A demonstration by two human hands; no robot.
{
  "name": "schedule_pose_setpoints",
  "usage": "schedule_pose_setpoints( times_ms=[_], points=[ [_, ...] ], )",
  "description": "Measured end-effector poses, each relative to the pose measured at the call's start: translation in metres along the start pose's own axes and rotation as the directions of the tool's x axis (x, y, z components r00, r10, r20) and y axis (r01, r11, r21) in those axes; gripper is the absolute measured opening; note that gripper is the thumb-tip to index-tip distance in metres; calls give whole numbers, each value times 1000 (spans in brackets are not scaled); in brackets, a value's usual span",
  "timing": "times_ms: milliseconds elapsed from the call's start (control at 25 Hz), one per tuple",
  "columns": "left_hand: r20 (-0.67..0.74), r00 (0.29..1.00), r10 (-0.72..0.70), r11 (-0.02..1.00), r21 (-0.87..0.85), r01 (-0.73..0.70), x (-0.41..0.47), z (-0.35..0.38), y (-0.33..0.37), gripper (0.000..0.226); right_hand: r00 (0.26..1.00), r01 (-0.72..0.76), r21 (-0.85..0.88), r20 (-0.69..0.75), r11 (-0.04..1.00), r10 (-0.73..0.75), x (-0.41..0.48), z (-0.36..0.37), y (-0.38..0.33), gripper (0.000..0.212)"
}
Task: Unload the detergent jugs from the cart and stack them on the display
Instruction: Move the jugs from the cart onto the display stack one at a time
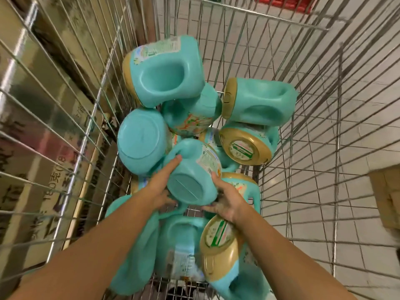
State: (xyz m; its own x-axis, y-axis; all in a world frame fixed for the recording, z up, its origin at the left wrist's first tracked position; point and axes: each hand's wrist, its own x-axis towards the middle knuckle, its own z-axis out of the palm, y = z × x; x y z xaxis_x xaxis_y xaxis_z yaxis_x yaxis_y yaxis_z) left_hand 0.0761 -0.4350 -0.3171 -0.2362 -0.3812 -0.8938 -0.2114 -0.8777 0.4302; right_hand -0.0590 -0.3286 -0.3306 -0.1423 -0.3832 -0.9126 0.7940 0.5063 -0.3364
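Observation:
Several teal detergent jugs with gold caps lie jumbled in the wire cart (287,135). In the middle, one jug (192,169) lies with its round base toward me. My left hand (161,184) presses flat against its left side, fingers pointing away from me. Cupping its lower right side is my right hand (225,199). Both hands hold this jug between them. Another jug (164,70) rests on top of the pile at the far end. A jug with its gold cap (218,245) up lies under my right wrist.
Wire cart walls rise on both sides. Printed cardboard cartons (43,118) stand beyond the left wall. White floor tiles (355,118) show through the right wall, with a brown carton (387,191) at the right edge. A red object (285,3) sits beyond the far end.

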Motion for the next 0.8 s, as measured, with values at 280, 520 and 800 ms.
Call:
schedule_pose_setpoints(
  times_ms=[280, 520, 800],
  points=[
    [-1, 1000, 22, 989, -143, -22, -35, 15, 9, 37, 993, 117, -66, 3, 991, -117, -42, 0, -10, 51],
    [67, 987, 148, 975, -176, -135, -124, 29, 30, 32, 944, 329, -130, 17, 935, -329, -134, 12, -40, 41],
    [67, 907, 415, 841, -408, -355, -264, 47, 17, 17, 722, 688, -208, 103, 695, -684, -275, 9, -37, 54]
  ],
)
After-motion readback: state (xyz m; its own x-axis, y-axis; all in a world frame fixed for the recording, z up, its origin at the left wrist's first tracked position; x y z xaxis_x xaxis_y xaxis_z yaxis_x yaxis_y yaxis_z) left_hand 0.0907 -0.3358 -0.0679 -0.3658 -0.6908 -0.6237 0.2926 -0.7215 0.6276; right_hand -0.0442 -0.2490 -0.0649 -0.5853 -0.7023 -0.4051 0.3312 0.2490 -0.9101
